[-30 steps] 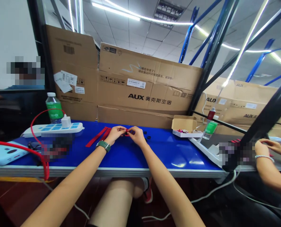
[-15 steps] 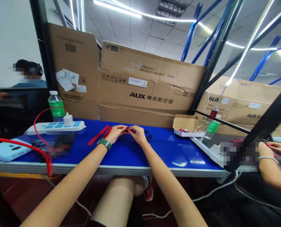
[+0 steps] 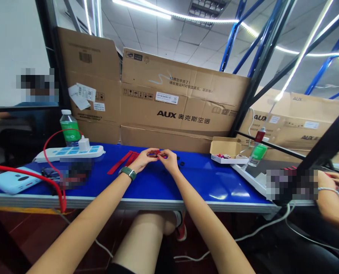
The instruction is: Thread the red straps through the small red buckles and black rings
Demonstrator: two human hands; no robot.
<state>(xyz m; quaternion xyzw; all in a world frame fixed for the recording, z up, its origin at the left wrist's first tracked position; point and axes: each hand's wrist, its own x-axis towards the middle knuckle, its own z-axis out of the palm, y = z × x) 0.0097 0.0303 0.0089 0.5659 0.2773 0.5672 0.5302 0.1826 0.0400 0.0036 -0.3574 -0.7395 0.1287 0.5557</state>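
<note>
Fingers (image 3: 151,151) mostly hide the tiny red piece (image 3: 158,153).

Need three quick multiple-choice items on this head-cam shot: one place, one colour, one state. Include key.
1. Which wrist wears the green watch band? A left B right C neither
2. The straps beside the left hand are: A black B red C white
3. The small cardboard box at the far right of the blue table is: A taped shut B upside down C open

1 A: the band circles the left wrist.
2 B: the straps show red against the blue tabletop.
3 C: its lid flap stands up, with small items visible inside.
</note>
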